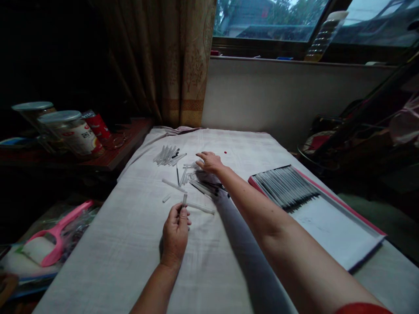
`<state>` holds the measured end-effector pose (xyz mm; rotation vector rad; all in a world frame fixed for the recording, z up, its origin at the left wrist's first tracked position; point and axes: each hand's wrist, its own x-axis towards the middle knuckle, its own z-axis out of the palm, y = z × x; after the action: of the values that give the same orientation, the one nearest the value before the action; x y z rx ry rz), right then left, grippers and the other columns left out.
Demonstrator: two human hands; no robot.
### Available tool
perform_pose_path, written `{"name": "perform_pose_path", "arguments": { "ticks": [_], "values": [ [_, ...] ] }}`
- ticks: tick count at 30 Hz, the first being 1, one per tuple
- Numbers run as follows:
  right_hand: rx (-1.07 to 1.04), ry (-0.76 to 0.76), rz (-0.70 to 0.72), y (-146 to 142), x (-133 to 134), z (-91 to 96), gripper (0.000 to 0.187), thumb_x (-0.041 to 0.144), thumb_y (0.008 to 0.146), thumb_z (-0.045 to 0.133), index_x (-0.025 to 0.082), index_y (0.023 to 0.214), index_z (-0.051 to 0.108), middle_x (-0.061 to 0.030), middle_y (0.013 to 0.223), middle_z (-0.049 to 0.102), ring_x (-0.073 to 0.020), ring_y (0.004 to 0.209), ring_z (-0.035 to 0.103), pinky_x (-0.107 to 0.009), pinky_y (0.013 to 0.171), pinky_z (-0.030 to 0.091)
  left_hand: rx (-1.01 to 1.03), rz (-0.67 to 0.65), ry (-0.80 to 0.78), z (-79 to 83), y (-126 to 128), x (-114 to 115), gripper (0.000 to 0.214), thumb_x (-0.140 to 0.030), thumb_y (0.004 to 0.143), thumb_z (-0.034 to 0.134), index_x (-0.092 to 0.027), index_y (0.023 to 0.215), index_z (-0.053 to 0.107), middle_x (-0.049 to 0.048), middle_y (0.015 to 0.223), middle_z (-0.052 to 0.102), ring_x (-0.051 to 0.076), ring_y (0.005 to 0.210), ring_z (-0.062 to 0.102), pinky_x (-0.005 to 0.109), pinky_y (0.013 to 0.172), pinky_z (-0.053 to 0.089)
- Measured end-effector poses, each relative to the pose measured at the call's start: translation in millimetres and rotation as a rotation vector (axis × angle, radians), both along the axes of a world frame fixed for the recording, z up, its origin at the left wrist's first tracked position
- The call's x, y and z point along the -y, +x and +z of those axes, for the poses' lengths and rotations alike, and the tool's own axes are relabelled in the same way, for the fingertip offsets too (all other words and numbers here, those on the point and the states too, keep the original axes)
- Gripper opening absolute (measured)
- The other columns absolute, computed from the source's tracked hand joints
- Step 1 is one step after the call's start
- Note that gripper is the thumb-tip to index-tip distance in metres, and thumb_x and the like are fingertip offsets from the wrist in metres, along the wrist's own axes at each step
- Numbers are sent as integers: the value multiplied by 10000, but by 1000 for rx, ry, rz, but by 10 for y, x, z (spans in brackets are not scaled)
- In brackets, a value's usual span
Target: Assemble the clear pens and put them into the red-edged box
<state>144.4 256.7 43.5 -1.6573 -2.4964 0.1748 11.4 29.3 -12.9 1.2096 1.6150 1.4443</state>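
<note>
My left hand (176,233) is closed around a short clear plastic tube, like a pen barrel (185,199), which stands upright out of the fist. My right hand (209,162) reaches forward with fingers stretched apart, above a loose pile of clear pen barrels and dark pen parts (204,187). Whether its fingertips touch any of them I cannot tell. Farther left lies a group of clear barrels (166,155) with small black pieces (176,153) on it. Single loose tubes (174,185) lie between the pile and my left hand. A tiny red piece (225,152) sits beyond my right hand.
On the right, a shallow red-edged box (340,237) holds a row of clear pens with black ends (284,185). White cloth (131,244) covers the table. Jars (73,135) stand on a dark side table at left; a pink-handled item (57,237) lies below. A curtain (183,65) hangs behind.
</note>
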Motion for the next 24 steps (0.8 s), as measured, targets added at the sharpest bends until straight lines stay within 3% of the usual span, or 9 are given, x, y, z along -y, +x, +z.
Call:
{"name": "perform_pose_path", "arguments": {
  "ticks": [5, 9, 15, 20, 22, 24],
  "values": [
    [33, -66, 183, -330, -111, -68, 443, 508, 941, 427, 336, 1327, 558, -54, 1416, 526, -266, 1293, 450, -450, 996, 406, 46, 7, -14, -7, 4, -10, 314, -478, 902, 479, -202, 992, 600, 1, 759, 593, 115, 591, 586, 203, 506, 478],
    [60, -65, 212, -439, -18, -122, 437, 528, 905, 471, 276, 1215, 650, -115, 1271, 605, -288, 1157, 555, -402, 884, 461, 66, 4, -32, -11, 9, -1, 308, -471, 899, 488, -203, 995, 605, 3, 756, 600, 117, 597, 592, 202, 504, 475],
    [83, -36, 257, -189, 442, -91, 366, 447, 914, 481, 222, 1080, 718, -114, 1096, 688, -247, 1016, 620, -307, 776, 444, 91, 15, -17, 5, 2, -4, 303, -468, 896, 492, -200, 988, 601, 0, 754, 589, 112, 596, 584, 192, 488, 461],
    [108, -226, 298, -17, 730, 105, 481, 562, 922, 444, 212, 842, 764, -79, 758, 718, -205, 746, 652, -274, 617, 394, 157, 44, -2, 24, -5, -11, 325, -489, 900, 488, -198, 1008, 587, -3, 773, 567, 100, 576, 565, 175, 445, 439],
    [104, -196, 265, -100, 680, 164, 462, 532, 936, 435, 214, 871, 763, -85, 796, 722, -214, 758, 658, -282, 625, 401, 171, 55, -5, 36, -2, -12, 334, -499, 892, 495, -197, 1003, 586, -7, 764, 558, 98, 564, 559, 170, 427, 429],
    [84, -66, 265, -269, 545, 166, 336, 411, 947, 459, 244, 1077, 719, -92, 1023, 713, -231, 896, 657, -293, 689, 427, 176, 58, -8, 46, 0, -14, 345, -509, 883, 506, -195, 1000, 588, -9, 756, 553, 98, 564, 560, 166, 417, 422]
  ]
}}
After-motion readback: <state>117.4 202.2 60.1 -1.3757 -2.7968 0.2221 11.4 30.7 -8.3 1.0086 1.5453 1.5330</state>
